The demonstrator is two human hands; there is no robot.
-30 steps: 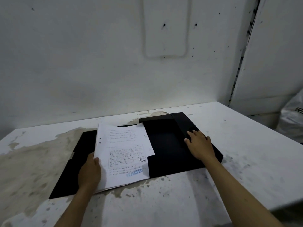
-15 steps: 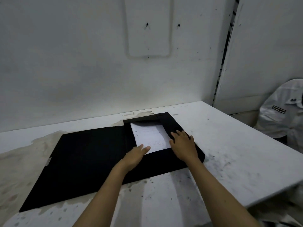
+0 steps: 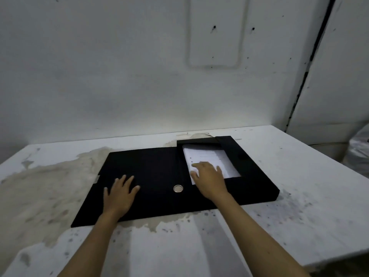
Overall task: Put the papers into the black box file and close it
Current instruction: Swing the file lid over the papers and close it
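Observation:
The black box file (image 3: 151, 168) lies opened flat on the white table (image 3: 299, 196). Its tray is on the right and its wide cover is spread to the left, with a round metal ring (image 3: 178, 188) near the spine. A stack of white printed papers (image 3: 211, 156) rests inside the tray, partly under the folded black flaps. My right hand (image 3: 209, 179) lies flat on the near end of the papers, fingers apart. Flat on the cover at the left is my left hand (image 3: 119, 193), its fingers spread and holding nothing.
The table is stained brown on its left part (image 3: 40, 186) and backs onto a white wall (image 3: 119, 76). Its right edge drops off near a white bundle (image 3: 359, 150). A dark vertical gap (image 3: 307, 76) runs down the wall at the right.
The papers went from my left hand into the tray. My left hand moved back left onto the cover. My right hand shifted from the tray's side flap onto the papers.

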